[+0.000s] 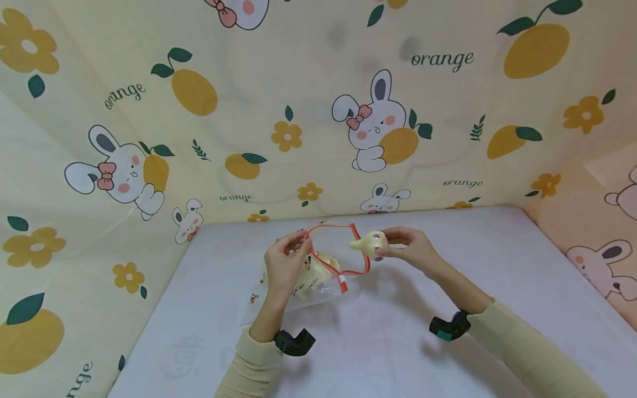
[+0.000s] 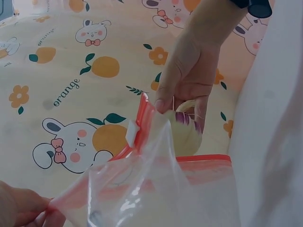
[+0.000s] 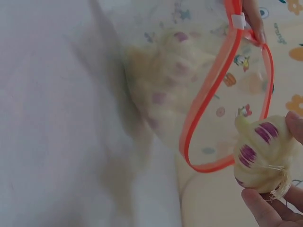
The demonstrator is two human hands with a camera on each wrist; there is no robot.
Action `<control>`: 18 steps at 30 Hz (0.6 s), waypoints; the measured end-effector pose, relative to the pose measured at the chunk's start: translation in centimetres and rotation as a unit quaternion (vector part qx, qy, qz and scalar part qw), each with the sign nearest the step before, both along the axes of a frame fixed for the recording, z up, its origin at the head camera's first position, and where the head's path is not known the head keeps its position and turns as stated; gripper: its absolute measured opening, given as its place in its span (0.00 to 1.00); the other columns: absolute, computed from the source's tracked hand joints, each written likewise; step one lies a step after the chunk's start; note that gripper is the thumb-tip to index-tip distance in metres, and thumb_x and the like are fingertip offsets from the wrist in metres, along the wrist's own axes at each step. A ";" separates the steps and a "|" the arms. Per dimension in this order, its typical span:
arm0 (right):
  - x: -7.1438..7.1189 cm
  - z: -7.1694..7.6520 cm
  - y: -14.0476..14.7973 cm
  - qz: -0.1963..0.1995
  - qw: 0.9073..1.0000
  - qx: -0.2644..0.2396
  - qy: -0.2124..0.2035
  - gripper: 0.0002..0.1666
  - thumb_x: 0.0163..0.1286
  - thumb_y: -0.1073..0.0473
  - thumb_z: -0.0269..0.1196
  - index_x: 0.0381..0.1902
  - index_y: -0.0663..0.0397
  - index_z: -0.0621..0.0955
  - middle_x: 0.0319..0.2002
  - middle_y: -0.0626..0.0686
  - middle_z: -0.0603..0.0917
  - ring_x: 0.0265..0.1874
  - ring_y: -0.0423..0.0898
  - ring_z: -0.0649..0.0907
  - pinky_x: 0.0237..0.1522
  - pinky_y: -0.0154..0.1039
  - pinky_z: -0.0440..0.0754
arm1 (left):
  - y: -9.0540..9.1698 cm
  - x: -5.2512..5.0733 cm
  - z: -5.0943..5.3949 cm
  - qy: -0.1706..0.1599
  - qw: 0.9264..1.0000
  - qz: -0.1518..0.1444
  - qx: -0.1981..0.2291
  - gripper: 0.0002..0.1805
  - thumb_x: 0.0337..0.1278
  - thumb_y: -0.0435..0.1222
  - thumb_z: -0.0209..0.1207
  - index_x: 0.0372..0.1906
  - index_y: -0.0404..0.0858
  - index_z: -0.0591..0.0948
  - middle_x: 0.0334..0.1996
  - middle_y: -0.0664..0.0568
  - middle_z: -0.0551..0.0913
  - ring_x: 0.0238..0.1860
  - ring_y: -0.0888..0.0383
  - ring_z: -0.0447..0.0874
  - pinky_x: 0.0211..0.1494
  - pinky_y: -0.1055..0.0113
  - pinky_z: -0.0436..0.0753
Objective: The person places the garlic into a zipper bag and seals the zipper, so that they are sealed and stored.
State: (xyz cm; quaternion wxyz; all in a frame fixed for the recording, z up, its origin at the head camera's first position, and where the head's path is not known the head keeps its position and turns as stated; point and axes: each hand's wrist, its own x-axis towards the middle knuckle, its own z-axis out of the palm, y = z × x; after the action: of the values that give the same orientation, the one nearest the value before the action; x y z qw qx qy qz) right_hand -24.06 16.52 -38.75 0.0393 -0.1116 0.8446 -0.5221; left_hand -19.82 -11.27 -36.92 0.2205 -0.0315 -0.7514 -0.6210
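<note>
A clear zip bag (image 1: pixel 318 296) with an orange-red zip edge and a white slider lies with its mouth spread wide. My left hand (image 1: pixel 287 262) pinches the rim of the bag at its left side. Inside the bag sit pale bulbs with purple marks (image 3: pixel 165 80), blurred by the plastic. My right hand (image 1: pixel 410 249) holds a garlic bulb (image 3: pixel 262 153) by its root end, the stem pointing toward the bag's mouth. In the right wrist view the bulb shows purple streaks and stringy roots, right beside the zip edge. The left wrist view shows the bulb (image 2: pixel 187 137) partly behind the plastic.
The bag rests on a white-covered table (image 1: pixel 199 320). Behind it hangs a cream cloth (image 1: pixel 308 66) printed with rabbits, oranges and flowers, which also runs along both sides. Each wrist wears a black camera band (image 1: pixel 294 342).
</note>
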 end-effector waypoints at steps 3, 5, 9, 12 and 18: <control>0.2 -0.1 -0.4 0.000 1.000 0.002 -0.002 0.32 0.59 0.50 0.70 0.58 0.59 0.77 0.54 0.63 0.83 0.55 0.55 0.80 0.51 0.41 0.81 | 0.0 0.1 0.0 0.002 1.000 -0.002 0.000 0.12 0.53 0.30 0.66 0.43 0.32 0.86 0.37 0.36 0.86 0.32 0.69 0.80 0.35 0.83 0.81; 0.2 -0.2 -0.7 0.000 1.000 0.000 -0.004 0.32 0.59 0.50 0.70 0.58 0.59 0.77 0.54 0.63 0.83 0.55 0.55 0.80 0.50 0.40 0.81 | 0.0 0.1 0.0 0.001 1.000 -0.002 0.000 0.11 0.53 0.30 0.66 0.43 0.32 0.86 0.37 0.36 0.86 0.32 0.68 0.80 0.35 0.83 0.81; 0.4 -0.6 -1.4 -0.001 1.000 -0.004 -0.010 0.32 0.58 0.49 0.70 0.57 0.58 0.78 0.53 0.62 0.84 0.55 0.54 0.80 0.50 0.38 0.81 | 0.1 0.4 0.0 -0.007 1.000 0.001 0.000 0.11 0.53 0.30 0.66 0.43 0.32 0.86 0.37 0.37 0.86 0.32 0.67 0.80 0.35 0.82 0.82; 0.4 -0.8 -1.9 -0.002 1.000 -0.006 -0.013 0.32 0.58 0.48 0.71 0.57 0.58 0.78 0.53 0.61 0.84 0.54 0.53 0.81 0.51 0.40 0.82 | 0.1 0.4 -0.1 -0.012 1.000 0.002 0.001 0.11 0.53 0.30 0.66 0.43 0.32 0.86 0.37 0.37 0.86 0.33 0.66 0.80 0.35 0.83 0.82; 0.1 -0.7 -2.8 -0.004 1.000 -0.006 -0.013 0.33 0.57 0.48 0.71 0.57 0.57 0.78 0.53 0.60 0.84 0.54 0.53 0.81 0.51 0.41 0.82 | 0.1 0.2 0.1 -0.001 1.000 0.001 0.005 0.11 0.53 0.30 0.66 0.43 0.31 0.86 0.37 0.36 0.86 0.33 0.66 0.80 0.35 0.83 0.81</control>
State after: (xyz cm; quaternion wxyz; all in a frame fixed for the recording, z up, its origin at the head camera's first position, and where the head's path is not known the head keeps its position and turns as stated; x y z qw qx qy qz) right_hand -23.98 13.72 -39.47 0.0476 -0.1014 0.8411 -0.5292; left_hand -19.63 -11.21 -36.78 0.2200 -0.0290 -0.7486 -0.6248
